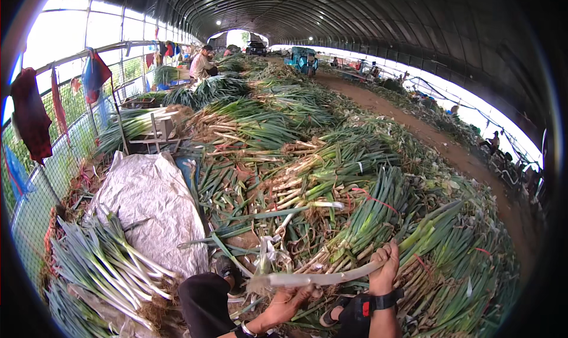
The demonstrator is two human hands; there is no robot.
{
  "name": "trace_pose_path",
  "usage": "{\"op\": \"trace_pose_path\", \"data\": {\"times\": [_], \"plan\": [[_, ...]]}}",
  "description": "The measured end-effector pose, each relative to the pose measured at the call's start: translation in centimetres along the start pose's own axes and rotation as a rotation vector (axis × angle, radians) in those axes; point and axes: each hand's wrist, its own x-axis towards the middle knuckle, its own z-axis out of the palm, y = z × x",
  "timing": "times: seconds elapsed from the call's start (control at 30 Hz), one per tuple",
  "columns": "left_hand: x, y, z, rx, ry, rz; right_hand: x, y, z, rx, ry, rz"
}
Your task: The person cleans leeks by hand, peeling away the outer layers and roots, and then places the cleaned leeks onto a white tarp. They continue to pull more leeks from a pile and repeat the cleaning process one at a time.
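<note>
A long green onion (pixel 343 277) lies level in front of me, its pale shaft and root end to the left and its green leaves rising to the right. My right hand (pixel 384 266) is closed around the upper shaft, where the white turns green. Just under the root end is my left hand (pixel 290 302), its fingers curled together against the shaft's underside. What they pinch is hidden. Cleaned white-stemmed green onions (pixel 118 267) are piled to my left, roots toward me. Unpeeled bundles (pixel 373 213), some tied with red string, lie ahead and to the right.
A whitish plastic sheet (pixel 154 202) covers something at left, beside a mesh fence (pixel 56 196). Behind it, a rack (pixel 157 134) bears more onions. A person (pixel 203 64) sits farther back. A dirt path (pixel 408 116) and a blue vehicle (pixel 303 60) are beyond the heaps.
</note>
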Motion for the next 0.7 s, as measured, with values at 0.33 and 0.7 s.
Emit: {"op": "trace_pose_path", "data": {"times": [0.33,0.7], "plan": [[-2.7,0.6,-5.9,-0.414,0.103,0.056,1.4,-1.5,-2.0,0.03,0.075,-0.193],[0.5,-1.1,-1.7,-0.247,0.18,-0.188,-1.5,1.0,1.7,0.022,0.05,-0.189]]}}
